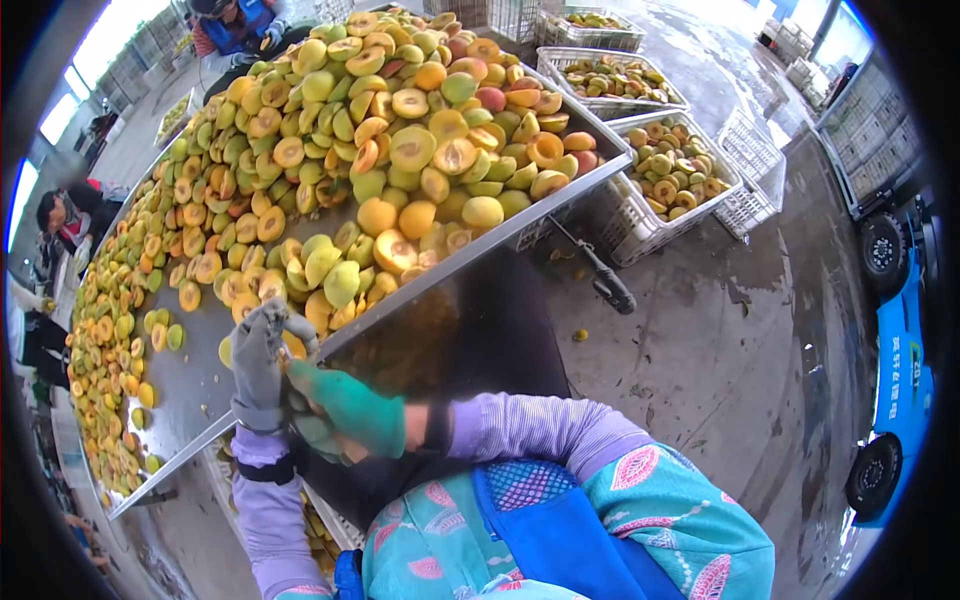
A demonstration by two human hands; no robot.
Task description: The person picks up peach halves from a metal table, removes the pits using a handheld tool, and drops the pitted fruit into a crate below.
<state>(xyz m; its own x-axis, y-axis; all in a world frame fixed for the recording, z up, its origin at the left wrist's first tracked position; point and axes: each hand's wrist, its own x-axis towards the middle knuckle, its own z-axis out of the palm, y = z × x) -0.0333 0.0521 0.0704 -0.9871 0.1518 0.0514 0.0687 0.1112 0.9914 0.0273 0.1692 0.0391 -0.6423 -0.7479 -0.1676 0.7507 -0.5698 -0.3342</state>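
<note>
In a grey glove, my left hand point(262, 365) is closed at the near edge of a metal table point(215, 380). Its fingers pinch an apricot point(293, 345), mostly hidden, with only a bit of orange showing. My right hand point(352, 412), in a green glove, is closed right beside it, the thumb side against the left hand's fingers. Whatever the right fingers grip is hidden. Just beyond both hands lies a big heap of yellow-green and orange apricots point(410, 150), many of them cut in half, some with the pit showing.
White plastic crates point(625, 225) of cut fruit stand at the table's right end. A black-handled bar point(612, 290) sticks out under the table edge. Other people point(235, 30) work along the far and left sides. A blue vehicle point(900, 370) is at the right.
</note>
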